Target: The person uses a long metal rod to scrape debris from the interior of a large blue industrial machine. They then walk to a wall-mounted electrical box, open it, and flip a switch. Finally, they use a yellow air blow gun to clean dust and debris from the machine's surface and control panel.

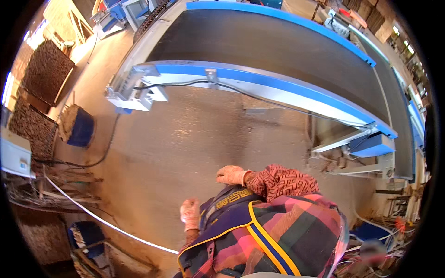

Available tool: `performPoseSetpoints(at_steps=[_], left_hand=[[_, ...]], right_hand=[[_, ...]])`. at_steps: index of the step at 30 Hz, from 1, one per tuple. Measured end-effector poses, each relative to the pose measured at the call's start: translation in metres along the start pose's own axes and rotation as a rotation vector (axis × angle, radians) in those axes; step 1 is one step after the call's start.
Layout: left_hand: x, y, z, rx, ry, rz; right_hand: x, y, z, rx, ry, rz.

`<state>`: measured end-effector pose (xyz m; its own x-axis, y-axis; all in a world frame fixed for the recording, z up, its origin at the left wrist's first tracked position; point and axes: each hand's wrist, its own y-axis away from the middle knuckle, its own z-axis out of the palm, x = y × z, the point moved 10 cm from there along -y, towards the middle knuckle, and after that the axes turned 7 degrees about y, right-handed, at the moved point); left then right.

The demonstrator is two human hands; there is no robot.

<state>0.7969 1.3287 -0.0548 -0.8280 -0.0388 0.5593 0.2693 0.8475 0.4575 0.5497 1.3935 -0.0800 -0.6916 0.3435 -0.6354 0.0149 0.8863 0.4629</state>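
Note:
My right hand [232,175] wears a pale pink glove and is curled in front of my waist, with a red patterned sleeve behind it. Nothing shows in its fingers. My left hand [190,213], gloved the same way, hangs lower by my left hip against a dark blue apron with yellow trim [232,217]. Its fingers are too small and foreshortened to read. Both hands are over bare dusty concrete floor [185,148], well short of the conveyor.
A long conveyor with a dark belt [278,51] and blue side rail [278,88] curves across the top. A blue bucket [82,129] and stacked wooden pieces [46,69] stand left. A second blue bucket [88,236], scrap wood and a white strap [106,222] lie lower left.

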Motion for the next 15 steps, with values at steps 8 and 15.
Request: performPoseSetpoints(at_steps=[8,15], left_hand=[[-0.061,-0.088,-0.101,0.172,0.430,-0.103],[-0.177,-0.200,-0.216,0.010,0.201,0.031]], right_hand=[[-0.134,-0.154,-0.009,-0.152,0.150,-0.092],[-0.287,-0.309,0.085,-0.153,0.109,-0.183]])
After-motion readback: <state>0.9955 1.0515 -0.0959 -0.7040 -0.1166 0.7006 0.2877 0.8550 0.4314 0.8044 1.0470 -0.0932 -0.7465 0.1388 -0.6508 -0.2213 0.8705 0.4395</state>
